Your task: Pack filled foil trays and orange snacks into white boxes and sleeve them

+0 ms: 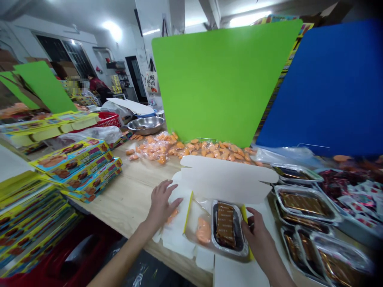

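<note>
Two hands, one steel bowl, one green panel.

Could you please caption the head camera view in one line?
Left hand and right hand on an open white carton holding a foil tray.

Left side, from my left hand: pale wooden tabletop gives passage to the stacked yellow printed boxes. Ahead, a white opened carton flap and loose orange pieces in clear plastic bar the way. Past my right hand, silver foil trays of brown food crowd close.
</note>
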A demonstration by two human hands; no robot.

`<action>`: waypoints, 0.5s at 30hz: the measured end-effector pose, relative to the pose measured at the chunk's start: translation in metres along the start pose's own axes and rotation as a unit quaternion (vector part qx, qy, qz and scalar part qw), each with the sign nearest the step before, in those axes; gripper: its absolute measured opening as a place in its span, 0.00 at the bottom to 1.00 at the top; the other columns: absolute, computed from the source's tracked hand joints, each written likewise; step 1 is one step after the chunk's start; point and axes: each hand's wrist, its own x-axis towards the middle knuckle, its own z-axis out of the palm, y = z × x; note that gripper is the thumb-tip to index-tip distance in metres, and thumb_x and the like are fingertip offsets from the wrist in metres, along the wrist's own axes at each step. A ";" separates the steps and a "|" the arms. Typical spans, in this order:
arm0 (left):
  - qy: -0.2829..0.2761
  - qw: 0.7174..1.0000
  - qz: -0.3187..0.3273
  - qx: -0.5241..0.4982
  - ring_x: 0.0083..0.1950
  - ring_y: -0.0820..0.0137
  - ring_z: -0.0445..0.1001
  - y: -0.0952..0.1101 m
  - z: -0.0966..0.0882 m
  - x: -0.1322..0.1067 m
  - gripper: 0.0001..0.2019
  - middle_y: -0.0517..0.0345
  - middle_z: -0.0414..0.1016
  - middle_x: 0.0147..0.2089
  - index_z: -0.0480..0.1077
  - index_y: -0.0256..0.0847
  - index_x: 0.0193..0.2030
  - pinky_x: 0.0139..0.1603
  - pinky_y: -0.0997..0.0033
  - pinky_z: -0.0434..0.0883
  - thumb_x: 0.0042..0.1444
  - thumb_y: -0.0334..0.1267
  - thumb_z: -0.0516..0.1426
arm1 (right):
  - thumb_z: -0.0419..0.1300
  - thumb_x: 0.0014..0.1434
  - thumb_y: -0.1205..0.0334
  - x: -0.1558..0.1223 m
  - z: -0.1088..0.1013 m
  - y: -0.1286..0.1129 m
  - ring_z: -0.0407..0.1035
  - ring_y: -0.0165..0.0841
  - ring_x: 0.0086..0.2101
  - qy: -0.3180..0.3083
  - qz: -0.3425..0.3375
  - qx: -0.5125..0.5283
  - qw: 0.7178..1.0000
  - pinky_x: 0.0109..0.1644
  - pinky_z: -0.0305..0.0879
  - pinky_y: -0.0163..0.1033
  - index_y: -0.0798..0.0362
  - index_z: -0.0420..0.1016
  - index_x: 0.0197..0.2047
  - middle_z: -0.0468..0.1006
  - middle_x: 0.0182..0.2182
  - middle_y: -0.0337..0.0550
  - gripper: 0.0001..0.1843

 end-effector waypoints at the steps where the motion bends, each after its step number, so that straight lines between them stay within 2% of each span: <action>1: -0.013 1.000 -0.009 -0.006 0.57 0.60 0.61 -0.011 0.004 -0.004 0.17 0.49 0.65 0.54 0.67 0.44 0.48 0.54 0.54 0.61 0.53 0.46 0.54 | 0.44 0.50 0.46 0.000 0.002 0.000 0.63 0.32 0.24 0.000 0.005 0.000 1.000 0.28 0.60 0.38 0.53 0.55 0.50 0.65 0.29 0.39 0.28; 3: -0.043 0.999 -0.009 -0.022 0.55 0.63 0.62 -0.025 0.008 -0.013 0.13 0.50 0.67 0.51 0.69 0.43 0.43 0.54 0.58 0.61 0.55 0.44 0.52 | 0.44 0.49 0.45 0.000 0.004 0.000 0.63 0.32 0.25 0.000 0.011 0.003 1.000 0.28 0.60 0.38 0.53 0.55 0.50 0.65 0.29 0.40 0.28; 5: -0.060 0.998 0.000 -0.027 0.52 0.63 0.65 -0.027 0.007 -0.019 0.12 0.51 0.70 0.46 0.71 0.41 0.31 0.52 0.61 0.62 0.54 0.44 0.51 | 0.43 0.50 0.45 0.000 0.005 0.000 0.63 0.32 0.25 0.003 0.009 0.007 1.000 0.29 0.61 0.38 0.53 0.55 0.50 0.65 0.30 0.40 0.29; 7: -0.053 0.998 -0.022 -0.022 0.45 0.64 0.67 -0.024 0.001 -0.020 0.15 0.52 0.71 0.37 0.66 0.40 0.22 0.46 0.63 0.64 0.54 0.46 0.51 | 0.43 0.50 0.45 0.000 0.006 0.000 0.63 0.32 0.24 0.008 0.009 0.005 1.000 0.28 0.60 0.38 0.53 0.55 0.51 0.66 0.30 0.40 0.29; 10: 0.006 0.983 -0.170 -0.066 0.29 0.70 0.65 -0.015 -0.012 -0.013 0.18 0.60 0.64 0.24 0.60 0.40 0.22 0.30 0.72 0.63 0.57 0.49 0.46 | 0.44 0.49 0.46 0.002 0.012 -0.002 0.63 0.32 0.24 0.018 0.005 0.007 1.000 0.27 0.60 0.37 0.55 0.56 0.50 0.66 0.29 0.40 0.29; 12: 0.045 0.961 -0.242 -0.124 0.26 0.72 0.62 -0.004 -0.021 -0.003 0.18 0.64 0.59 0.22 0.59 0.41 0.24 0.25 0.74 0.60 0.57 0.50 0.44 | 0.45 0.50 0.47 0.002 0.020 -0.007 0.63 0.31 0.23 0.023 -0.003 0.021 1.000 0.27 0.60 0.37 0.55 0.57 0.50 0.66 0.28 0.40 0.28; 13: 0.050 0.956 -0.248 -0.148 0.26 0.72 0.61 0.004 -0.025 0.002 0.18 0.64 0.59 0.22 0.59 0.41 0.24 0.25 0.75 0.60 0.58 0.50 0.44 | 0.45 0.50 0.49 0.001 0.024 -0.011 0.63 0.31 0.23 0.025 -0.007 0.032 0.999 0.27 0.60 0.37 0.55 0.57 0.50 0.66 0.27 0.39 0.27; 15: 0.036 0.962 -0.212 -0.169 0.27 0.72 0.62 0.020 -0.027 0.013 0.18 0.64 0.60 0.24 0.60 0.41 0.25 0.28 0.74 0.61 0.58 0.50 0.44 | 0.47 0.50 0.53 -0.002 0.035 -0.022 0.63 0.31 0.22 0.027 -0.015 0.062 0.998 0.27 0.61 0.37 0.54 0.58 0.50 0.68 0.27 0.39 0.24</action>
